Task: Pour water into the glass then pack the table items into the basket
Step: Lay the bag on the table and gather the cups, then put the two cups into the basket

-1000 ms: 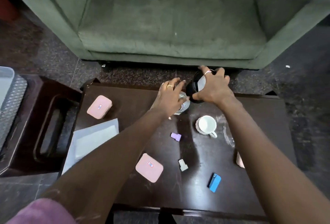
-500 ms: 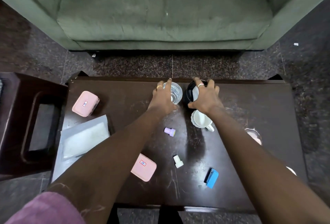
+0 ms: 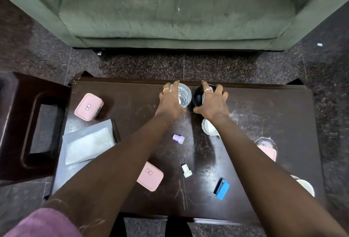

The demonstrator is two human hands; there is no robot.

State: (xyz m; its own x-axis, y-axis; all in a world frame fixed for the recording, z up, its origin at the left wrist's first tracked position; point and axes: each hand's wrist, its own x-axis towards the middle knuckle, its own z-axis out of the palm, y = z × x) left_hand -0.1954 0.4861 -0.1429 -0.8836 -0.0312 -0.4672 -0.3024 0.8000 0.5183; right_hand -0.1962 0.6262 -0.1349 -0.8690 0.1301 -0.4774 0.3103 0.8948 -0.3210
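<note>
A clear glass (image 3: pixel 184 95) stands near the far edge of the dark wooden table (image 3: pixel 264 115), and my left hand (image 3: pixel 171 102) wraps around its left side. Just right of it stands a black jug (image 3: pixel 198 96); my right hand (image 3: pixel 212 102) grips it from the right and partly covers it. A white cup (image 3: pixel 208 128) sits behind my right wrist, mostly hidden. Loose on the table lie two pink boxes (image 3: pixel 88 106) (image 3: pixel 150 176), a purple cap (image 3: pixel 178 138), a white cap (image 3: pixel 186 171) and a blue case (image 3: pixel 222 189). No basket is in view.
A grey-white flat packet (image 3: pixel 88 145) lies on the table's left part. A dark wooden stool (image 3: pixel 22 123) stands left of the table. A green sofa (image 3: pixel 175 6) faces the far side. Pink and white items (image 3: pixel 268 151) (image 3: pixel 306 186) peek out beside my right forearm.
The view has tilted down and closer over the table. My left hand has shifted from on top of the glass to its left side; my right hand stays on the black jug.
</note>
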